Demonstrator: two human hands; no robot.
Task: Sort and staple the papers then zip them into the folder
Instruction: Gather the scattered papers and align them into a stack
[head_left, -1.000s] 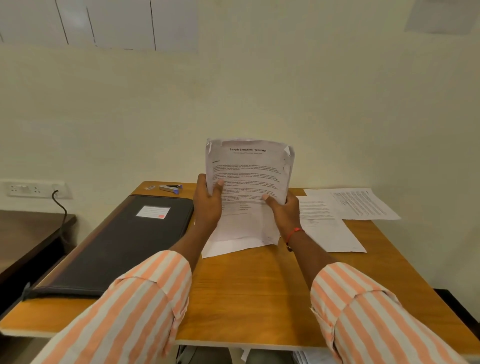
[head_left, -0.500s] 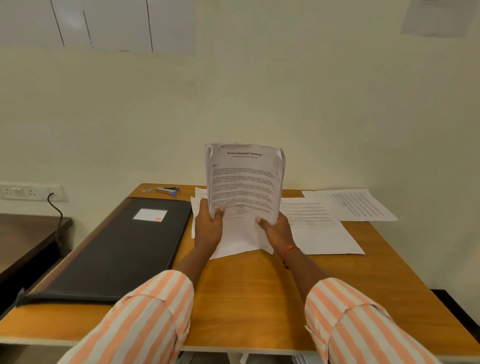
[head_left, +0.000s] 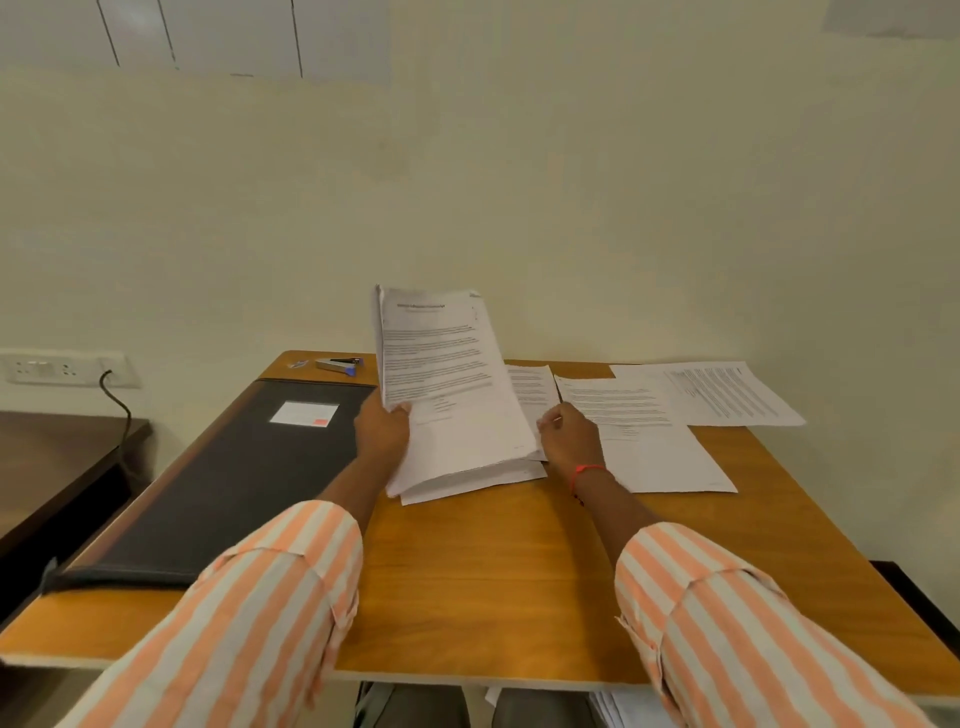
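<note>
Stack of white printed papers (head_left: 452, 379) is standing on its bottom edge on the orange-brown wooden tabletop (head_left: 493, 582), roughly in the middle toward the far side, leaning back a bit with the printed side facing the camera. Left hand (head_left: 382, 434) grips it at the lower left edge, fingers (head_left: 392, 415) curled round the sheets with the thumb on the front page. The lowest pages fan out flat on the wood under the upright part.

Right hand (head_left: 569, 441) is just beside the stack's right edge, with its fingers (head_left: 548, 421) curled in. Honestly I can't tell if it's pinching a sheet or only touching the edge. It has a red thread bracelet (head_left: 587, 470) on the wrist.

Long black rectangular folder (head_left: 223, 478) lies closed along the left side of the tabletop, with a white label (head_left: 304, 414) near its far end. Small silver stapler with a blue tip (head_left: 337, 364) sits past the folder at the far left corner, well apart from both hands.

Two loose white printed sheets are flat on the right: one (head_left: 654, 447) just beside the right hand, another (head_left: 727, 395) further right, partly tucked under the first. A third sheet (head_left: 532, 395) peeks out between the stack and the right hand.

Both arms are in orange-and-white striped sleeves (head_left: 249, 613).
</note>
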